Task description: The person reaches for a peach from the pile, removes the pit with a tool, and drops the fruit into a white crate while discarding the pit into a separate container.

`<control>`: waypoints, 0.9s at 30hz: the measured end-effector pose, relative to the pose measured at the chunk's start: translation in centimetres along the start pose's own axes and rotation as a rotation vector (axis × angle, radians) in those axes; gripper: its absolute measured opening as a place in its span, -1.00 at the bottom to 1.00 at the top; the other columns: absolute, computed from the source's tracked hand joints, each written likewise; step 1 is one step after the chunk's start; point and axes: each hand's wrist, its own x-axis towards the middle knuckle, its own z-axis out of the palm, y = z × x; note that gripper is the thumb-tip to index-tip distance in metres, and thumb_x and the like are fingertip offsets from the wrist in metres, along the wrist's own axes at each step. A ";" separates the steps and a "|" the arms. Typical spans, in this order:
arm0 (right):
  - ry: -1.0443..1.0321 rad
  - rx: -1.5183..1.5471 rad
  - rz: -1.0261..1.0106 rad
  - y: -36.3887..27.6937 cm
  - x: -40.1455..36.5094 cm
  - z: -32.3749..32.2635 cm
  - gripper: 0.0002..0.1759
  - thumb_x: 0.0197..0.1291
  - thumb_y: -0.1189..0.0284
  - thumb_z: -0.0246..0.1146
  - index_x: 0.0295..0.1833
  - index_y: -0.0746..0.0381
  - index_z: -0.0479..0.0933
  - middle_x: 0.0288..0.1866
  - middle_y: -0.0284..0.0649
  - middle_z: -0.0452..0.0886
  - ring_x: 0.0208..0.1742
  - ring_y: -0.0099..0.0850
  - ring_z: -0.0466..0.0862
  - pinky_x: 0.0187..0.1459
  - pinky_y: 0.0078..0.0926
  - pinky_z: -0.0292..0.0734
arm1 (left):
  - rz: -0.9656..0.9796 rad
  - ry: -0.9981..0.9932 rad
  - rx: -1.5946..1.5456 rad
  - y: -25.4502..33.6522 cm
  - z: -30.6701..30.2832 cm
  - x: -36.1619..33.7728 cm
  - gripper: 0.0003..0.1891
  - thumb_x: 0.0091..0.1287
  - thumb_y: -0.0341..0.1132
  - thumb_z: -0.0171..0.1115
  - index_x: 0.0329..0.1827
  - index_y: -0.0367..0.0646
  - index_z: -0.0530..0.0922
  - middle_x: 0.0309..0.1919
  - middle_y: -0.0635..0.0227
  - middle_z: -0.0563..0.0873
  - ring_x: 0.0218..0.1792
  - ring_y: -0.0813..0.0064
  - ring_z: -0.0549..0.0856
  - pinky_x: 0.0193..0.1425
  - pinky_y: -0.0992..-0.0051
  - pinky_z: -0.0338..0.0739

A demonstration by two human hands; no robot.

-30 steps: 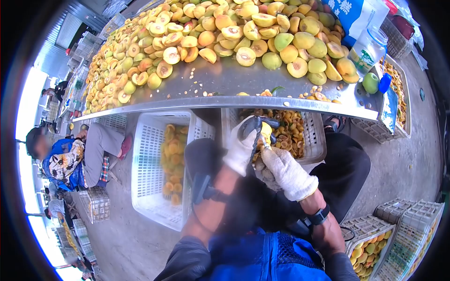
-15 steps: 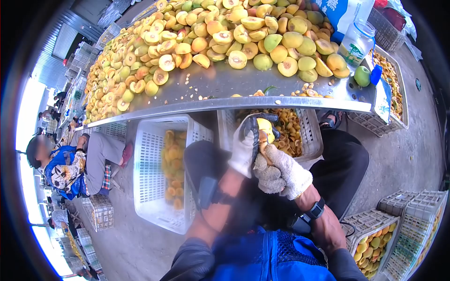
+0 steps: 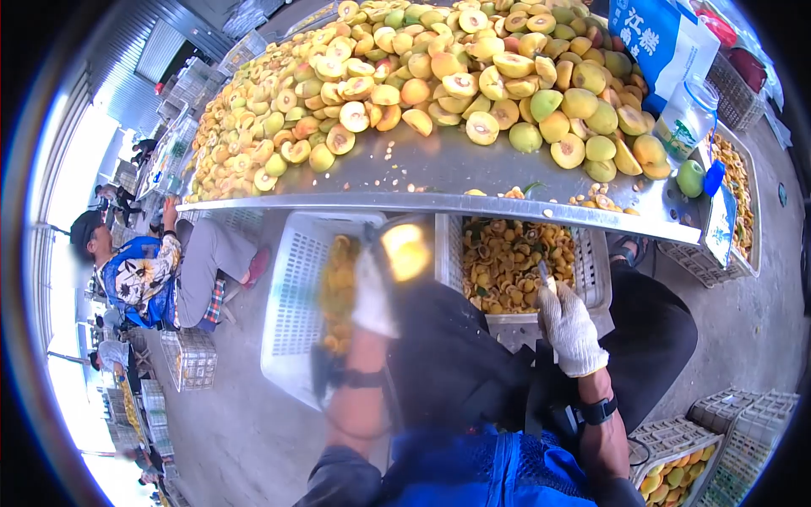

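Observation:
My left hand [image 3: 376,283], gloved and smeared by motion, is over the right side of a white crate [image 3: 296,296] that has yellow fruit inside. A blurred yellow fruit half [image 3: 406,252] is at its fingers. My right hand [image 3: 570,329], in a pale knit glove, is closed on a small knife [image 3: 543,272] with its blade up, above a crate of cut fruit scraps [image 3: 519,258]. Beyond both hands, a heap of halved yellow fruit [image 3: 405,76] covers much of the metal table [image 3: 397,182].
On the table's right are a plastic jar [image 3: 688,118], a green fruit [image 3: 690,178] and a blue-white bag [image 3: 663,51]. Crates of fruit [image 3: 676,456] stand at lower right. A seated co-worker [image 3: 144,270] is at left, with more people behind.
My hands have moved apart: the left one went left with the fruit half, the right one went right with the knife. The view has shifted slightly.

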 end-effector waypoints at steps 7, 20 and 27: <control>-0.094 -0.189 -0.075 0.9 -0.1 -0.7 -0.69 0.41 0.24 0.14 0.10 0.20 0.52 -0.14 0.05 0.59 -0.14 0.02 0.64 -0.13 -0.12 0.57 | 0.683 0.085 0.945 7.5 -3.4 6.9 -0.65 0.24 -0.32 0.39 0.07 -0.21 0.64 0.02 0.07 0.69 0.03 0.08 0.69 0.18 0.24 0.54; -0.028 -0.391 -0.137 -0.3 -0.6 0.4 -0.69 0.41 0.33 0.14 0.21 0.08 0.51 0.12 -0.06 0.58 -0.08 -0.04 0.65 -0.23 -0.11 0.64 | 0.719 -0.171 1.336 5.6 8.6 21.2 -0.58 0.24 -0.19 0.37 0.13 -0.14 0.58 0.00 0.03 0.68 0.02 0.03 0.68 0.12 0.25 0.57; 0.149 -0.562 -0.628 -4.1 -0.8 0.8 -0.73 0.40 0.37 0.13 0.17 0.13 0.47 0.03 0.02 0.61 -0.09 0.04 0.64 -0.16 -0.07 0.62 | 0.260 -0.441 0.073 5.1 5.1 7.4 -0.60 0.31 -0.37 0.34 0.20 -0.20 0.52 -0.12 0.37 0.68 -0.25 0.66 0.62 -0.33 0.63 0.51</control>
